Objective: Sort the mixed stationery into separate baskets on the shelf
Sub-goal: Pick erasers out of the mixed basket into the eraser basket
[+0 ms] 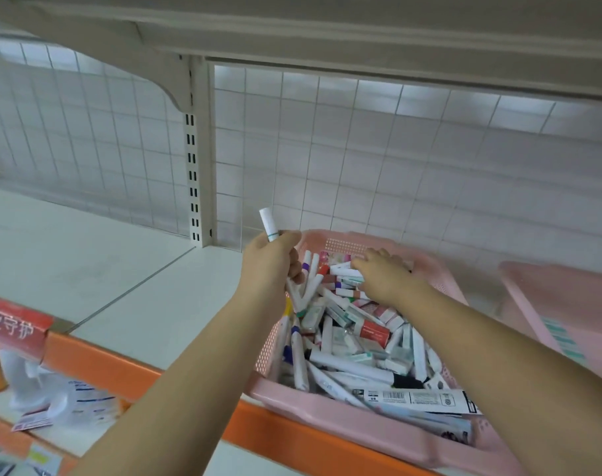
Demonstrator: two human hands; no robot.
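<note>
White shelving with a wire grid back (361,159) fills my head view. Just below centre, a pink basket (327,405) sits on the shelf board (121,269), heaped with mixed stationery (354,341). My left hand (270,259), over the basket's upper left corner, is clenched round a bunch of white markers (303,290), one of them poking up above the fist. My right hand (383,273) lies on small boxes (347,280) at the basket's far end; whether it grips any, I cannot tell. A second pink basket (567,304) stands just beside the first at the right edge.
</note>
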